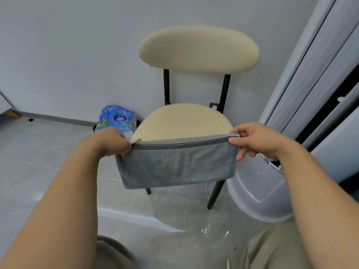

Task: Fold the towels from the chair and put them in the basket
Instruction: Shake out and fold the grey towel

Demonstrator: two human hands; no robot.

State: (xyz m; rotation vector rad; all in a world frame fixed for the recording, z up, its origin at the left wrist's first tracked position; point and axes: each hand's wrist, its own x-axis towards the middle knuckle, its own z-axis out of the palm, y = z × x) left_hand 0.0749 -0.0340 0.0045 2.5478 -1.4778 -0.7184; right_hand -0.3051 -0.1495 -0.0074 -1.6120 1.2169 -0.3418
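- Over the chair [182,121] seat's front edge, the folded grey towel [176,166] hangs taut: left hand [114,141] and right hand [256,140] each pinch a top corner, probably to line up the layers.
- Plastic basket [258,191] sits on the floor, just right, handy for dropping.

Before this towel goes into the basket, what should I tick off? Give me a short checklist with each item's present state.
1. Left hand grips the top left corner of the towel: ok.
2. Right hand pinches the top right corner: ok.
3. Folded layers line up along the top edge: ok.
4. Towel hangs off the floor, in front of the chair: ok.
5. Basket in sight, on the floor to the right of the chair: ok.
6. Room inside the basket: cannot tell, only its outer wall shows.
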